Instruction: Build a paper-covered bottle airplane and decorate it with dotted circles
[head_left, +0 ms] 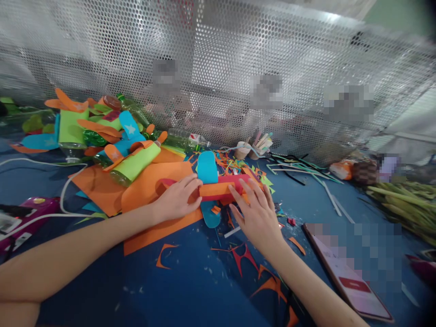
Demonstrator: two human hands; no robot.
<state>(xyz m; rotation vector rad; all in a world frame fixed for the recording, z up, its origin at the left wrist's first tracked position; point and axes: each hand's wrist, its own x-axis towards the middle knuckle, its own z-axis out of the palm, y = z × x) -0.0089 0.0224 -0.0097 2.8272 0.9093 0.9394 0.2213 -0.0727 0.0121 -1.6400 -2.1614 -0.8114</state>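
Observation:
A craft plane made from a bottle lies on the blue table: a red body with an orange band (216, 189) and blue foam wings (207, 169). My left hand (177, 198) rests on its left end, fingers curved over the red and orange wrap. My right hand (255, 213) presses on its right part with fingers spread and flat. Sheets of orange foam (146, 190) lie under and left of the plane.
A heap of finished bottle crafts in green, orange and blue (112, 136) sits at back left. A phone (350, 272) lies at right, green stalks (405, 204) at far right, a pink glue gun (23, 218) with white cable at left. Paper scraps litter the table; perforated metal screen behind.

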